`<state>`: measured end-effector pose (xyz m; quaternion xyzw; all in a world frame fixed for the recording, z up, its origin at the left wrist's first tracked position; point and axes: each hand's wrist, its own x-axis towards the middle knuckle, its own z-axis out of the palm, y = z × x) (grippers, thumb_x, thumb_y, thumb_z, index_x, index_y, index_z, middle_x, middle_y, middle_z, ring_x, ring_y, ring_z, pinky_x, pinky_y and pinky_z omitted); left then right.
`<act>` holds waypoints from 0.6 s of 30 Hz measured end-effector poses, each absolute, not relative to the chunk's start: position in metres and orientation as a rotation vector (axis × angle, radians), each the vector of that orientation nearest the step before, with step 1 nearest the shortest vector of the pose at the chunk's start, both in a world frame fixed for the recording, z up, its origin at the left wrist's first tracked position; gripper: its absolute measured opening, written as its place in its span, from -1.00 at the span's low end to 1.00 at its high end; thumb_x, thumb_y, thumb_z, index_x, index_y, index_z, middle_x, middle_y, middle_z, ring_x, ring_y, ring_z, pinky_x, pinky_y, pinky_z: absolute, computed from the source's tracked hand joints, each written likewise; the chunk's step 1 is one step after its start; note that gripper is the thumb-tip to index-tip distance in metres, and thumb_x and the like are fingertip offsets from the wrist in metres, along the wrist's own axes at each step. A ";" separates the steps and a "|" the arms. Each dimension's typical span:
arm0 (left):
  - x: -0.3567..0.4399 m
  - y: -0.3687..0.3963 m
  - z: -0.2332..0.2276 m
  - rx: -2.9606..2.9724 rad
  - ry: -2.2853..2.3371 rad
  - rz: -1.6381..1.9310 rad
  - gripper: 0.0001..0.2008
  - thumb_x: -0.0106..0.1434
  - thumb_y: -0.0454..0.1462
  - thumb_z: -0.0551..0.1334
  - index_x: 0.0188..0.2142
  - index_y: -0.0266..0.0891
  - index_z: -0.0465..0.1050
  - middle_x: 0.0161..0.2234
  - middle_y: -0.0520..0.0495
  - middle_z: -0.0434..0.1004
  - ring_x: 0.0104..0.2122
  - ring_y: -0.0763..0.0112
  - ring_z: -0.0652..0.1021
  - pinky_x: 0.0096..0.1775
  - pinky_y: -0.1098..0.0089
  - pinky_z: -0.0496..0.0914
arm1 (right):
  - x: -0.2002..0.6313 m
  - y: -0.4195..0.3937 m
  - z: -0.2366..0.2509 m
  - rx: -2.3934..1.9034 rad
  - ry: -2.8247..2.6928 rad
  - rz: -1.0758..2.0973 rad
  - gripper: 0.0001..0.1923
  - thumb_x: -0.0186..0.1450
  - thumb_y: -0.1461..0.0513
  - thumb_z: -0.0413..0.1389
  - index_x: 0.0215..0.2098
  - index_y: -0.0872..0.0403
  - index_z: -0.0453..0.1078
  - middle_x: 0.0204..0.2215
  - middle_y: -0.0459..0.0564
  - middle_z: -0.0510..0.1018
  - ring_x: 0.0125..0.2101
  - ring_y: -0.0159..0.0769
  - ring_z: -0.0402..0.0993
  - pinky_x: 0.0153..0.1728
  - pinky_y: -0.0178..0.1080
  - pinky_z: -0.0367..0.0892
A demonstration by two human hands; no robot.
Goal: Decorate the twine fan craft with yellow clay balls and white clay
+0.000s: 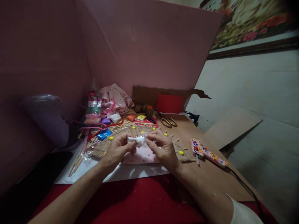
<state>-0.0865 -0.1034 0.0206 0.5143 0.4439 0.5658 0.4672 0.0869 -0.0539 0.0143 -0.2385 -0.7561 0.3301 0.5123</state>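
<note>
Between my two hands is a small white clay packet point(139, 142) in clear plastic. My left hand point(119, 147) pinches its left end, while the fingers of my right hand point(161, 146) close on the crinkled plastic at the right. Below and behind the packet lies a fan-shaped piece woven from brown twine point(126, 132), with stick ends poking out along its edge and several yellow dots point(181, 152) on it. Pink dotted cloth point(142, 155) covers its lower middle, partly hidden by my hands.
A flowered glue gun point(207, 152) lies on the brown board at right, its cord trailing forward. Scissors point(168, 120), a red card point(169, 103) and coloured clay packets point(131, 117) sit behind the fan. Thin sticks point(78, 160) and a blue packet point(104, 134) are at left.
</note>
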 end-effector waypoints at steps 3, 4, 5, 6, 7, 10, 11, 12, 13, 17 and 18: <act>-0.086 -0.105 0.023 1.294 1.119 1.362 -0.78 0.10 -0.17 0.30 -0.37 -0.30 0.42 -0.57 0.01 0.46 -0.55 0.52 0.42 -0.49 0.52 0.28 | 0.089 -0.047 0.017 -0.540 -1.846 0.841 -0.87 0.20 0.26 0.15 -0.29 0.08 0.51 -0.34 -0.03 0.35 -0.37 -0.38 0.34 -0.52 -0.37 0.30; -0.087 -0.105 0.023 1.292 1.140 1.356 -0.79 0.10 -0.17 0.30 -0.38 -0.29 0.42 -0.57 0.02 0.46 -0.56 0.52 0.41 -0.50 0.53 0.27 | 0.090 -0.046 0.017 -0.512 -1.865 0.856 -0.87 0.19 0.27 0.16 -0.28 0.07 0.51 -0.32 -0.02 0.36 -0.34 -0.37 0.35 -0.47 -0.35 0.33; -0.087 -0.105 0.022 1.286 1.160 1.352 -0.79 0.10 -0.17 0.30 -0.40 -0.29 0.42 -0.58 0.02 0.46 -0.57 0.53 0.41 -0.51 0.53 0.26 | 0.091 -0.044 0.018 -0.482 -1.886 0.873 -0.85 0.17 0.28 0.17 -0.27 0.06 0.52 -0.29 -0.01 0.36 -0.29 -0.34 0.35 -0.43 -0.33 0.35; -0.088 -0.104 0.022 1.279 1.174 1.350 -0.79 0.08 -0.18 0.31 -0.42 -0.29 0.41 -0.59 0.02 0.46 -0.59 0.54 0.40 -0.53 0.54 0.25 | 0.092 -0.044 0.018 -0.453 -1.905 0.892 -0.84 0.16 0.29 0.18 -0.26 0.05 0.52 -0.26 0.00 0.37 -0.25 -0.32 0.35 -0.39 -0.31 0.37; -0.088 -0.104 0.021 1.269 1.182 1.352 -0.80 0.06 -0.18 0.32 -0.44 -0.29 0.41 -0.60 0.03 0.45 -0.60 0.54 0.39 -0.54 0.54 0.25 | 0.092 -0.043 0.018 -0.427 -1.923 0.912 -0.81 0.15 0.30 0.19 -0.24 0.04 0.51 -0.23 0.02 0.37 -0.21 -0.30 0.35 -0.37 -0.30 0.39; -0.087 -0.103 0.021 1.222 1.207 1.388 -0.80 -0.03 -0.23 0.36 -0.53 -0.29 0.39 -0.64 0.04 0.43 -0.65 0.57 0.37 -0.57 0.53 0.23 | 0.090 -0.045 0.016 -0.384 -1.979 0.909 -0.76 0.15 0.33 0.19 -0.20 0.01 0.50 -0.17 0.03 0.37 -0.16 -0.28 0.35 -0.36 -0.29 0.41; -0.086 -0.103 0.021 1.204 1.222 1.408 -0.80 -0.07 -0.25 0.37 -0.56 -0.30 0.38 -0.66 0.05 0.42 -0.67 0.57 0.36 -0.58 0.54 0.23 | 0.090 -0.046 0.015 -0.379 -2.000 0.874 -0.74 0.15 0.35 0.18 -0.18 0.02 0.49 -0.17 0.03 0.38 -0.15 -0.27 0.36 -0.34 -0.27 0.41; -0.085 -0.104 0.022 1.187 1.244 1.422 -0.80 -0.11 -0.27 0.37 -0.59 -0.30 0.36 -0.68 0.06 0.40 -0.69 0.58 0.34 -0.61 0.54 0.21 | 0.089 -0.048 0.014 -0.379 -2.022 0.821 -0.73 0.15 0.37 0.18 -0.18 0.02 0.48 -0.18 0.02 0.39 -0.15 -0.27 0.36 -0.29 -0.24 0.40; -0.083 -0.104 0.022 1.171 1.273 1.429 -0.80 -0.14 -0.29 0.36 -0.61 -0.29 0.34 -0.70 0.07 0.38 -0.71 0.58 0.32 -0.63 0.54 0.20 | 0.088 -0.049 0.013 -0.389 -2.041 0.763 -0.71 0.14 0.39 0.17 -0.17 0.03 0.47 -0.20 0.02 0.40 -0.16 -0.27 0.36 -0.24 -0.21 0.39; -0.078 -0.103 0.018 1.167 1.401 1.440 -0.86 -0.17 -0.33 0.29 -0.63 -0.27 0.30 -0.74 0.12 0.32 -0.74 0.56 0.30 -0.69 0.55 0.14 | 0.086 -0.056 0.009 -0.493 -2.119 0.630 -0.68 0.13 0.44 0.14 -0.17 0.04 0.43 -0.19 0.01 0.41 -0.15 -0.25 0.37 -0.12 -0.14 0.33; -0.078 -0.103 0.016 1.196 1.417 1.461 -0.87 -0.17 -0.33 0.27 -0.63 -0.27 0.29 -0.73 0.12 0.32 -0.73 0.56 0.30 -0.68 0.54 0.15 | 0.086 -0.057 0.009 -0.523 -2.146 0.622 -0.68 0.13 0.44 0.14 -0.16 0.04 0.42 -0.16 0.01 0.41 -0.14 -0.24 0.37 -0.12 -0.15 0.34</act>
